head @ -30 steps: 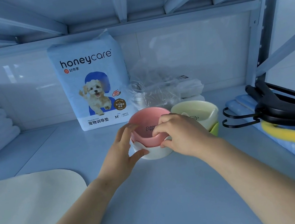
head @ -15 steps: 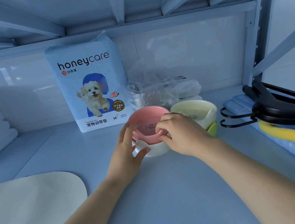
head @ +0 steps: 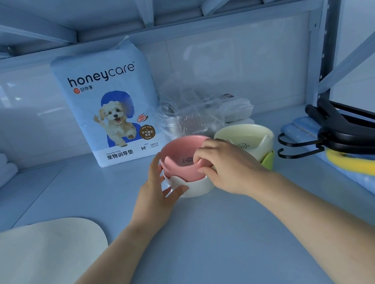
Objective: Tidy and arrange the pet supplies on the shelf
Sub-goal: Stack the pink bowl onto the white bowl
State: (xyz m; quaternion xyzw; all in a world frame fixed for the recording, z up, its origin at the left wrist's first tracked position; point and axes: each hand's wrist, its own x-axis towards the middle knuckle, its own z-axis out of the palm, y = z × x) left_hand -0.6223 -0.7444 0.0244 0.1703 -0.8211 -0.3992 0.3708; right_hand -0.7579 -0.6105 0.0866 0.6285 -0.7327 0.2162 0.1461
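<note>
Head view | your right hand (head: 233, 166) pinches pink bowl (head: 178, 149) rim, fingers curled | your left hand (head: 153, 195) rests against white bowl (head: 199, 186), fingers nearly straight

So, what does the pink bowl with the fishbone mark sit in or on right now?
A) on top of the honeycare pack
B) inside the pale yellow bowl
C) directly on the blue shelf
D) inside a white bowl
D: the pink bowl is nested in the white bowl, whose rim shows below it, beside the pale yellow bowl.
</note>
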